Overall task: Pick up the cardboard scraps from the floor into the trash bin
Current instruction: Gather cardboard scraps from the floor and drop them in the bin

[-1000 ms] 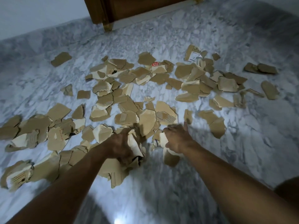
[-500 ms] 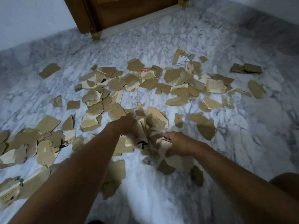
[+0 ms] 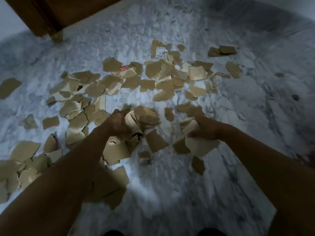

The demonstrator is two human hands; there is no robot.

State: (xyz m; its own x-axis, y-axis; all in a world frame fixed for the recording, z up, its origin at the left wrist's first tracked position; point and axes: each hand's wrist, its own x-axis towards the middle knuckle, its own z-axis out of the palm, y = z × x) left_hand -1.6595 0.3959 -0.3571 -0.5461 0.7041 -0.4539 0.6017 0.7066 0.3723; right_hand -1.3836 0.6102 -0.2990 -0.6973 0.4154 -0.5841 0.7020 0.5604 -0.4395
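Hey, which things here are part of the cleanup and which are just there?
Part of the job:
cardboard scraps on the floor
left hand
right hand, holding scraps

Just there:
wooden door
wall

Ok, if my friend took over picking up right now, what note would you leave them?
Left hand: pressed into a clump of cardboard scraps; grip too blurred to judge.
Right hand: closed on a few pale scraps.
Most scraps lie on the marble floor, from the far-left piece to the label piece near the wooden door.
No trash bin in view.
Left: nearly everything.
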